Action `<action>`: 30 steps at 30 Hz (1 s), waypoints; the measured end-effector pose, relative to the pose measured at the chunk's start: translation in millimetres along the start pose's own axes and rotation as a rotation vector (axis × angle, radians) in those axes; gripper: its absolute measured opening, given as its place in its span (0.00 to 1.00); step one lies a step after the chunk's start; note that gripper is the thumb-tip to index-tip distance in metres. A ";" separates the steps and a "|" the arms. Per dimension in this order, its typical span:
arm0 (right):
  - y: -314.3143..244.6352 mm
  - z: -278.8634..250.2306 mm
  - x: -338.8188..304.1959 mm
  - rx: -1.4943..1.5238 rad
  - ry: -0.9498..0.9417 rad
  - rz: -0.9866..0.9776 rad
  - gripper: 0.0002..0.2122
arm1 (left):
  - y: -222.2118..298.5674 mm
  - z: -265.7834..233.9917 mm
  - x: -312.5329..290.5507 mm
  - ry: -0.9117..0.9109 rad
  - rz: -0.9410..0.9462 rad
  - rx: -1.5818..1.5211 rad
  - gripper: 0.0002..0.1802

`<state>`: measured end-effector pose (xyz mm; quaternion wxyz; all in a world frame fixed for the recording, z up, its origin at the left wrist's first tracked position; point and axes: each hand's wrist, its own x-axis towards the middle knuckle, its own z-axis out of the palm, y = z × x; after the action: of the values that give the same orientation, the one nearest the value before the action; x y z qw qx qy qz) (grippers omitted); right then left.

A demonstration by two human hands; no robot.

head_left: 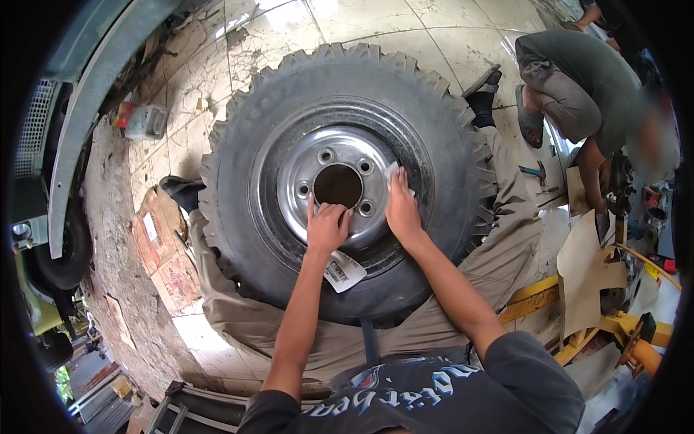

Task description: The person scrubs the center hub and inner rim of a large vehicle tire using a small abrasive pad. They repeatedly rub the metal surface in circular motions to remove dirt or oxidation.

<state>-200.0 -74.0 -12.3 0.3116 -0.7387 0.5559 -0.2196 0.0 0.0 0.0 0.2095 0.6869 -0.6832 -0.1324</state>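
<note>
A big black tyre (238,145) with chunky tread lies flat on the floor between my spread legs, around a shiny steel wheel rim (296,168) with several bolt holes and a dark round centre hole (338,185). My left hand (330,226) rests on the near part of the rim, index finger stretched toward a bolt hole, other fingers bent by the centre hole; it appears to hold nothing. At the rim's right edge my right hand (402,210) presses a folded white piece of paper or cloth (392,171) against the metal. A printed white sheet (344,273) lies on the tyre's near side.
Another person (578,87) crouches at the right near a hammer (533,172). Flattened cardboard (165,249) and a plastic container (147,121) lie left, beside a vehicle (87,123). Yellow metal equipment (535,298) with brown card stands at the near right.
</note>
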 end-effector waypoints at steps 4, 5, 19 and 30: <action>-0.3 -33.0 -90.1 -0.097 -0.126 0.085 0.21 | 39.7 14.6 -42.3 -0.008 -0.063 -0.119 0.08; -4.9 -21.2 -60.4 -0.056 -0.076 0.028 0.21 | 24.1 4.1 -25.4 0.033 -0.049 -0.081 0.08; -9.0 -7.0 2.5 0.023 0.046 0.071 0.21 | 3.0 -4.8 -4.2 -0.003 -0.014 -0.021 0.09; -8.6 -7.9 -34.8 -0.050 -0.003 -0.014 0.21 | 5.6 2.4 -12.7 0.011 -0.032 -0.027 0.09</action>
<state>-209.4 -40.7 0.1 0.2925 -0.7505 0.5555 -0.2065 -6.5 12.5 -0.8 0.2201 0.6958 -0.6690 -0.1411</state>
